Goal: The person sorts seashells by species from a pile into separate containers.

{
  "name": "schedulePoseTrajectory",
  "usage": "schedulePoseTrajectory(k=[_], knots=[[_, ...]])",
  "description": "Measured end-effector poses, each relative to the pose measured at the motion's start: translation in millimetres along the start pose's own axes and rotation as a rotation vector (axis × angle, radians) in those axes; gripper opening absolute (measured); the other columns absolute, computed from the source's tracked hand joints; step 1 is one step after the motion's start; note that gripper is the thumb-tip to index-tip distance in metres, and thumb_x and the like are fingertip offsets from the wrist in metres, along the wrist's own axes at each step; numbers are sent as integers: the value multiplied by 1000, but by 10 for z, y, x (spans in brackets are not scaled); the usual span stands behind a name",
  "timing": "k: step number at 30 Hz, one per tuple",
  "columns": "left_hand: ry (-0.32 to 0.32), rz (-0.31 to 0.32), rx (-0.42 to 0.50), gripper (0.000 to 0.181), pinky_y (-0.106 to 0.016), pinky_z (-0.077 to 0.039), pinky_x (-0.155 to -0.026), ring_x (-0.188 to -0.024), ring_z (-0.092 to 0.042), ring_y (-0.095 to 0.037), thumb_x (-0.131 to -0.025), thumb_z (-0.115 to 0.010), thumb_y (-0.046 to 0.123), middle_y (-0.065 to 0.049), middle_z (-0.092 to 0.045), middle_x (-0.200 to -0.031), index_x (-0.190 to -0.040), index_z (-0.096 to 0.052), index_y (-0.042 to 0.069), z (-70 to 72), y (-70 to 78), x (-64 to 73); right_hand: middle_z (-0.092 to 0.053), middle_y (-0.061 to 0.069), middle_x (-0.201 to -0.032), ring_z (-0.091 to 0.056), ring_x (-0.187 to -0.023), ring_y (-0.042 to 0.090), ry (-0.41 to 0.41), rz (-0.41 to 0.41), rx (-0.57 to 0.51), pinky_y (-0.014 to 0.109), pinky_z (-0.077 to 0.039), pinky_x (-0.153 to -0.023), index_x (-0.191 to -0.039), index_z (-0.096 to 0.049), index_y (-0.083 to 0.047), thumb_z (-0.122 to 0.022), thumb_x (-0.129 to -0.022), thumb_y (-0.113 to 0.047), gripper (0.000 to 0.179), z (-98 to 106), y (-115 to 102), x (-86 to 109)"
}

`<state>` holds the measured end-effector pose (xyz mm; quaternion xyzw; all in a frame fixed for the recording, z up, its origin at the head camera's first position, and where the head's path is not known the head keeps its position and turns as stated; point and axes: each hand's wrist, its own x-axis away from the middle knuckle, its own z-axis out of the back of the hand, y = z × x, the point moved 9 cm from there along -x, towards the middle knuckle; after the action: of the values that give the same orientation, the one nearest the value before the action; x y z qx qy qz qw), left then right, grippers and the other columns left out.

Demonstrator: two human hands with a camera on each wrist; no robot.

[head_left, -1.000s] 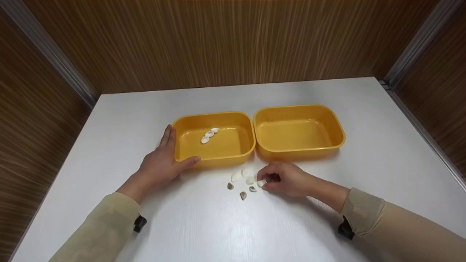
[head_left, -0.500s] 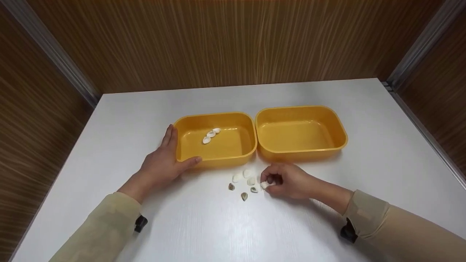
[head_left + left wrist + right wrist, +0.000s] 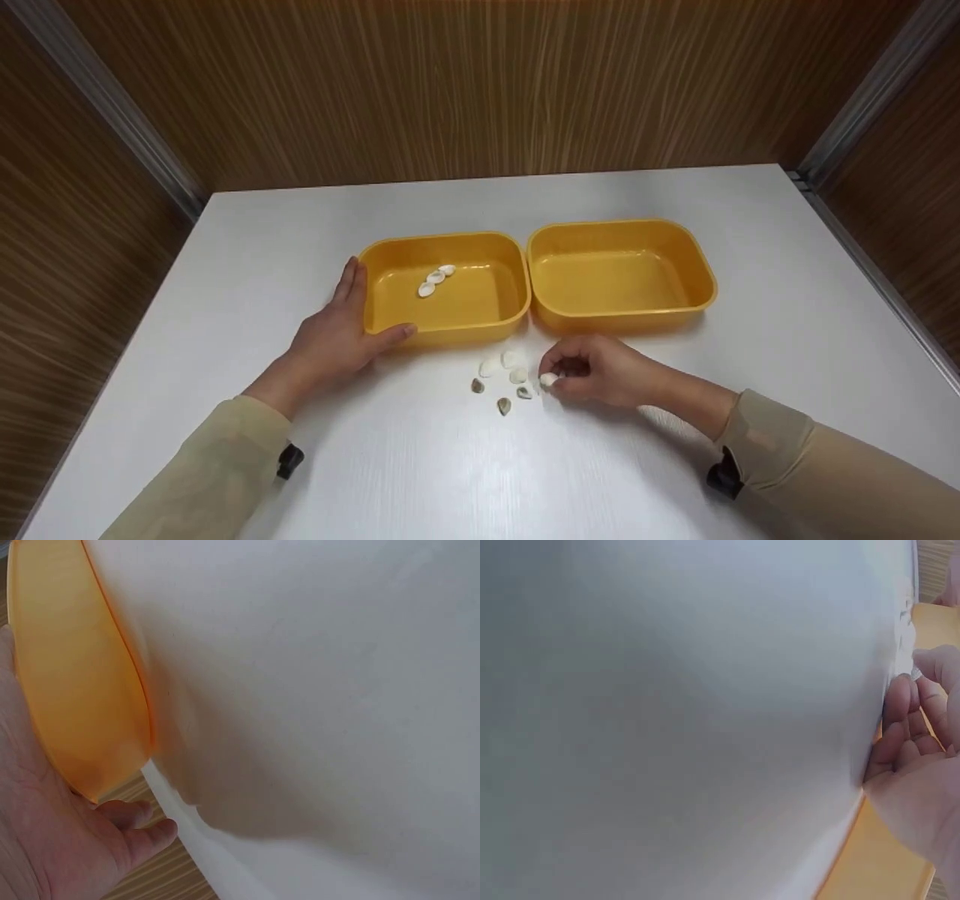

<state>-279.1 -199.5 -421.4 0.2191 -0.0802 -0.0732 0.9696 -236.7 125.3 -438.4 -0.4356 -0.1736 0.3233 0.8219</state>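
Observation:
My right hand (image 3: 606,373) pinches a small white seashell (image 3: 549,379) between thumb and fingertips, just above the table. Left of it lie several white shells (image 3: 518,375) and three dark brownish ones (image 3: 504,406). My left hand (image 3: 330,330) rests against the near left corner of the left yellow tray (image 3: 465,330), its thumb along the front rim and its fingers straight along the left side. Inside that tray, three white shells (image 3: 436,277) lie in a slanting row. In the left wrist view, the palm (image 3: 60,840) touches the tray's wall (image 3: 82,675).
A second yellow tray (image 3: 622,309) stands against the right side of the first, with nothing visible inside. Both are on a white table (image 3: 420,457). Wood-patterned panels (image 3: 480,90) enclose the back and sides.
My right hand has drawn slightly to the right with the pinched shell, away from the others. The left hand stays on the tray. The whole view has shifted a little.

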Motion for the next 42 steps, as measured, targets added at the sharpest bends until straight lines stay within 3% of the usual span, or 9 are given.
schedulePoseTrajectory(k=[6,13,22,33,39,42], knots=[[8,-7,-5,136,-61,-48,-107,-141,-51,-47,-84,-50,93,-8,12,-177,-168,10,5,-1,-6,-6,-69,-3,-88,-57,-74,12,-6,-1,21,20,-47,-66,-106,-78,-10,-76,-93,-1,16,70,-89,8],[14,-9,-1,134,-62,-47,-107,-142,-50,-48,-86,-52,91,-9,11,-178,-169,10,5,-2,-8,-15,-74,-3,-98,-67,-87,15,8,73,77,29,-51,-75,-109,-77,-12,-77,-94,-3,17,228,-387,-28],[2,-13,21,133,-61,-43,-112,-147,-44,-46,-86,-52,91,-6,13,-177,-169,9,6,1,7,-14,-75,-6,-103,-67,-92,14,70,105,137,34,-52,-81,-110,-78,-13,-76,-96,-6,16,466,-721,-155],[0,-21,7,134,-62,-38,-117,-154,-32,-46,-87,-52,90,-8,14,-177,-168,12,6,7,-8,-59,-75,-4,-103,-65,-97,16,170,145,143,40,-49,-86,-110,-80,-12,-78,-94,-6,17,737,-963,-543],[3,-25,6,136,-61,-39,-116,-154,-32,-46,-85,-50,93,-8,14,-177,-168,11,5,-3,-14,-70,-76,-1,-103,-64,-96,17,208,147,143,47,-49,-86,-109,-81,-9,-77,-96,-7,14,783,-972,-775],[-2,-23,6,136,-61,-38,-117,-155,-30,-46,-84,-49,94,-8,15,-177,-168,12,5,-8,-16,-74,-76,0,-102,-64,-95,17,220,136,137,45,-49,-85,-109,-80,-9,-76,-97,-7,13,788,-938,-886]])
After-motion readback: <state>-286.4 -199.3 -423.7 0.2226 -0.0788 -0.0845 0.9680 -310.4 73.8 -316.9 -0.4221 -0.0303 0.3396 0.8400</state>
